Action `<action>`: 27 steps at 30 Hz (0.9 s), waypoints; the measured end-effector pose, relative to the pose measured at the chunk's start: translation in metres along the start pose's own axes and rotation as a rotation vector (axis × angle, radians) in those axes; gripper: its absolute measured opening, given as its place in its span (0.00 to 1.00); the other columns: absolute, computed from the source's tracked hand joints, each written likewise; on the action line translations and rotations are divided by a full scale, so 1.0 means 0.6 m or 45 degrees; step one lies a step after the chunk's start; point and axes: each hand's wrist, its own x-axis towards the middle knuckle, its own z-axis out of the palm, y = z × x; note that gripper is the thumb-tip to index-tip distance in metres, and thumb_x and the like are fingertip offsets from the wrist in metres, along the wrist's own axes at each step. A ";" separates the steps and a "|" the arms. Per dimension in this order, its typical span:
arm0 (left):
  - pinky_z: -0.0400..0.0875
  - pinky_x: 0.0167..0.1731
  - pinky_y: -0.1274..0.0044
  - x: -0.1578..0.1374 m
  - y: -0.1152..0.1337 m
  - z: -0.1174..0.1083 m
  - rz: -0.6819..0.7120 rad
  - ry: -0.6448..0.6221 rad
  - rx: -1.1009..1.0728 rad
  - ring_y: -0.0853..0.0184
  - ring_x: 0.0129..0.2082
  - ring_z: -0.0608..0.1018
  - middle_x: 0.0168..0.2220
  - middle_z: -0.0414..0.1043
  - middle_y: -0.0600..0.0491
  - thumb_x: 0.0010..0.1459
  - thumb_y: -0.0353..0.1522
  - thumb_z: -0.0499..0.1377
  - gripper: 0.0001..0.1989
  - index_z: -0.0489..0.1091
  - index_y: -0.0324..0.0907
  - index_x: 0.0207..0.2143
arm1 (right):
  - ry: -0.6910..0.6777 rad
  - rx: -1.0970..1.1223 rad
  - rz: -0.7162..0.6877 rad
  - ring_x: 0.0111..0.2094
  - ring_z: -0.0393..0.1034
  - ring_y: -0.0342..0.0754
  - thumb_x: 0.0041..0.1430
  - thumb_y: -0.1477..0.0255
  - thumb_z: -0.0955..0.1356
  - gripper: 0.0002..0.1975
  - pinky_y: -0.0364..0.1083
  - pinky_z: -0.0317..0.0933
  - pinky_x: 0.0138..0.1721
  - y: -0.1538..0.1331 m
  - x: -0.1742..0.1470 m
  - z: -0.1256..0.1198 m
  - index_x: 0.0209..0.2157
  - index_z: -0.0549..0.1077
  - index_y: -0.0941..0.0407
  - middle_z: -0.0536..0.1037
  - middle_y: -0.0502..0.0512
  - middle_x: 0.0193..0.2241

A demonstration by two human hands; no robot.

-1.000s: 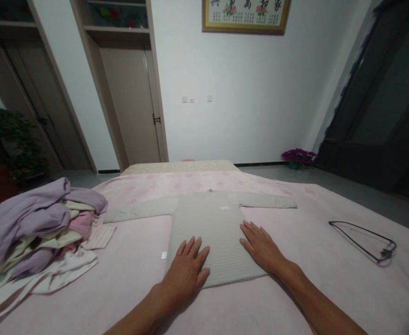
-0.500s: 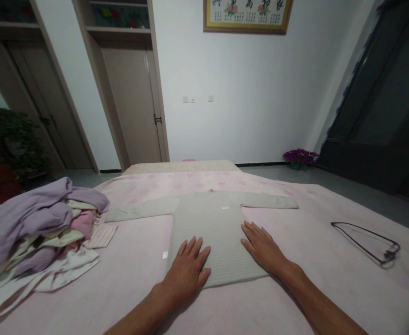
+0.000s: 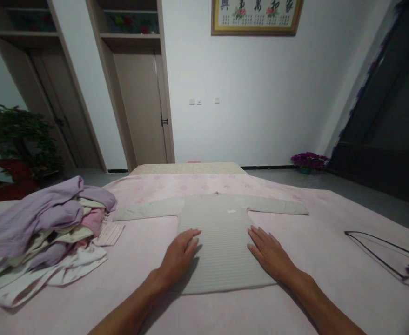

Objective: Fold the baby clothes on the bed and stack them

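A light grey ribbed long-sleeved top [image 3: 221,237] lies spread on a pink bedspread [image 3: 326,260], both sleeves stretched out sideways and its neckline at the far end. My left hand [image 3: 179,256] hovers over the left side of its body, fingers loosely bent and thumb apart, a shadow falling beneath; nothing shows in it. Flat on the right side of the top rests my right hand [image 3: 272,251], fingers extended. My left hand and forearm hide part of the left side edge and lower left corner.
A heap of lilac, cream, pink and white clothes [image 3: 54,223] sits on the left of the bed. On the right lies a thin black clothes hanger [image 3: 382,253]. Beyond the bed are a door [image 3: 139,107], a white wall and a pot of purple flowers [image 3: 309,160].
My left hand has lifted from the top, moved slightly away from me, and its fingers have bent. My right hand stays flat on the top. The camera view has shifted a little left.
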 end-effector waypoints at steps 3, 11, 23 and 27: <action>0.59 0.65 0.69 0.043 -0.056 -0.038 -0.132 0.138 0.252 0.64 0.65 0.65 0.63 0.66 0.48 0.70 0.39 0.40 0.25 0.65 0.42 0.62 | 0.012 0.002 0.004 0.69 0.47 0.56 0.69 0.56 0.56 0.31 0.58 0.42 0.68 0.001 0.001 0.002 0.67 0.60 0.56 0.56 0.57 0.68; 0.49 0.64 0.54 0.114 -0.248 -0.129 -0.380 0.084 0.803 0.50 0.70 0.52 0.68 0.56 0.44 0.68 0.39 0.46 0.27 0.58 0.43 0.66 | 0.038 0.028 0.002 0.69 0.48 0.56 0.68 0.55 0.56 0.31 0.59 0.43 0.69 0.004 0.001 0.007 0.66 0.61 0.54 0.57 0.56 0.68; 0.53 0.58 0.49 0.112 -0.357 -0.177 -0.761 0.012 0.982 0.41 0.66 0.59 0.68 0.54 0.34 0.68 0.47 0.40 0.32 0.57 0.41 0.67 | -0.024 0.010 0.024 0.70 0.46 0.55 0.68 0.55 0.55 0.31 0.59 0.42 0.69 -0.003 0.000 -0.003 0.67 0.59 0.54 0.55 0.55 0.69; 0.54 0.58 0.50 0.136 -0.304 -0.137 -0.590 -0.014 1.011 0.42 0.65 0.60 0.66 0.58 0.38 0.68 0.41 0.44 0.26 0.63 0.44 0.64 | -0.052 0.008 0.033 0.70 0.46 0.56 0.68 0.57 0.56 0.31 0.60 0.42 0.69 -0.008 0.000 -0.006 0.67 0.59 0.54 0.55 0.56 0.69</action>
